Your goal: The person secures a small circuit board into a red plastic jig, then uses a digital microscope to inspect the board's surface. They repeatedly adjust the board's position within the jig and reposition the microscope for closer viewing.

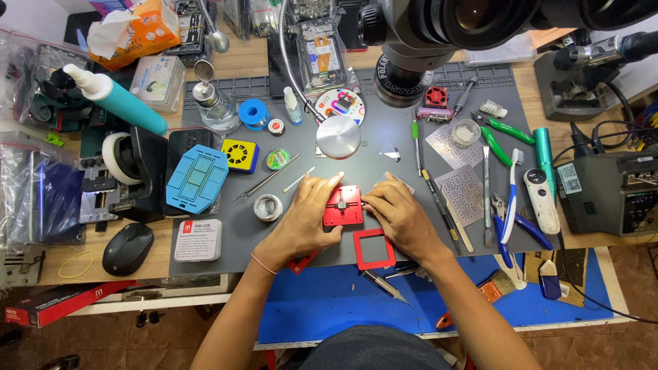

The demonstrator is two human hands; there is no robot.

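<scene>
A: What do the hands hold?

B: A red jig (343, 205), flat, square, metal-looking, on the grey mat (411, 240) of the table (62, 257). The left hand (305, 216) grips the jig's left edge, fingers curled close; the right hand (401, 212) pinches its right edge.

A: What lies around the jig?

B: Just below it, a red square frame (374, 249) with an open middle. Above it, a round brushed-metal disc (338, 136). To its left, a solder coil (267, 207) and thin tweezers (264, 181). To its right, 2 perforated stencils (462, 192).

A: Anything hidden?

B: The jig's side edges sit under fingers. What is clamped at its centre is too small to make out. A red piece (301, 262) below-left shows only partly under the left wrist.
</scene>
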